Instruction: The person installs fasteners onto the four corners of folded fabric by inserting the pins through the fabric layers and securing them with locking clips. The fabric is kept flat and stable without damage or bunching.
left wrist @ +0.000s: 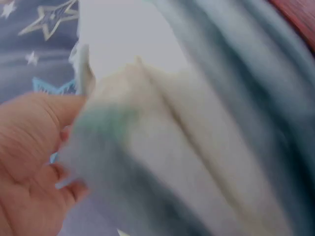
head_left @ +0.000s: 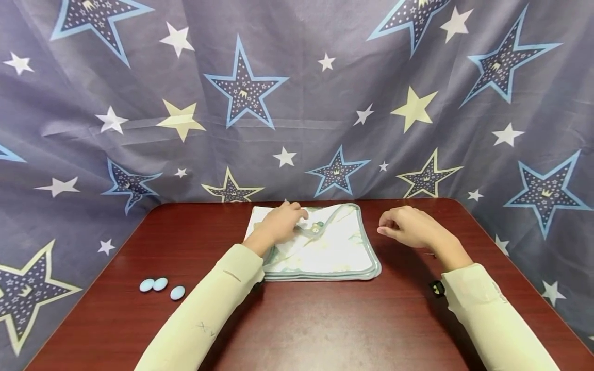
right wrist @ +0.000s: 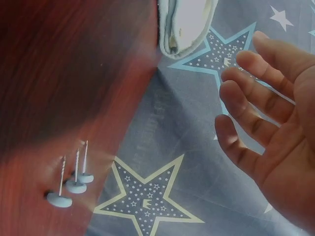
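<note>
A folded white cloth (head_left: pixel 325 252) with grey-green edging and a faint print lies at the far middle of the table. Over its left part is my left hand (head_left: pixel 283 224), thumb and fingers at a raised fold. Seen from the left wrist, that hand (left wrist: pixel 34 152) pinches the edge of the lifted layer (left wrist: pixel 162 147), which is blurred. My right hand (head_left: pixel 413 226) is held over the table to the right of the cloth, holding nothing. In the right wrist view its fingers (right wrist: pixel 246 108) are spread and loosely bent, apart from the cloth's rounded corner (right wrist: pixel 189 29).
Three pale blue oval heads (head_left: pixel 160 284) sit on the table at the left. Several pins with twisted shafts and pale heads (right wrist: pixel 76 186) stand near the table edge, in the right wrist view. A star-patterned curtain (head_left: pixel 297 103) hangs behind the dark red table (head_left: pixel 325 324).
</note>
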Demonstrator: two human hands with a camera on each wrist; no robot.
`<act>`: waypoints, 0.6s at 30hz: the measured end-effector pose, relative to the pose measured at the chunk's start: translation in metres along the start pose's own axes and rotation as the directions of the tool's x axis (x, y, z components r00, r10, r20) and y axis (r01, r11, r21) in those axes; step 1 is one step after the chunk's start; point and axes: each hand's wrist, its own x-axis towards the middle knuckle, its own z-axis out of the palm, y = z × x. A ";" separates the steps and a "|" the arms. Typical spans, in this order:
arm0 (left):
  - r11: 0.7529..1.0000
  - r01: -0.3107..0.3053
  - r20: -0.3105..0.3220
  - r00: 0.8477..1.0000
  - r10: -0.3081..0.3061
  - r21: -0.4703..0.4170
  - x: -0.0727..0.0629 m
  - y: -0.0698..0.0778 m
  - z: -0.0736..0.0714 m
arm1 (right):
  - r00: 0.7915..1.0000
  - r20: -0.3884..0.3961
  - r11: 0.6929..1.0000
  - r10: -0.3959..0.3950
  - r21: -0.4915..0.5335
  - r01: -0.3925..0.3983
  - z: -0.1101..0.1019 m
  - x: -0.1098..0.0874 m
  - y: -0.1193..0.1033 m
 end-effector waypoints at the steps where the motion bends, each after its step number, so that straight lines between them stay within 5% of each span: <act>1: 0.999 -0.031 -0.005 1.000 0.031 0.041 0.003 0.002 0.001 | 1.000 0.001 1.000 0.006 -0.004 -0.006 0.000 -0.001 0.000; 3: 0.995 -0.034 -0.020 0.999 0.036 0.093 0.007 0.004 0.001 | 1.000 0.005 1.000 0.016 -0.014 -0.016 -0.001 -0.002 0.001; 5: 0.998 0.016 -0.049 0.999 -0.013 0.054 0.011 0.005 -0.001 | 1.000 0.011 0.999 0.028 -0.022 -0.028 -0.002 -0.005 0.002; 7: 0.993 0.102 -0.078 0.991 -0.107 -0.058 0.015 0.003 -0.006 | 0.999 0.020 0.999 0.041 -0.031 -0.040 -0.005 -0.008 0.004; 9: 0.956 0.187 -0.103 0.971 -0.215 -0.228 0.019 -0.005 -0.009 | 0.998 0.027 0.998 0.052 -0.041 -0.051 -0.007 -0.011 0.008; 13: 0.792 0.298 -0.098 0.908 -0.407 -0.533 0.028 -0.031 -0.008 | 0.997 0.034 0.997 0.066 -0.052 -0.064 -0.008 -0.016 0.015; 18: 0.524 0.492 0.195 0.831 -0.521 -0.695 0.024 -0.059 0.010 | 0.995 0.060 0.996 0.077 -0.057 -0.073 -0.006 -0.021 0.020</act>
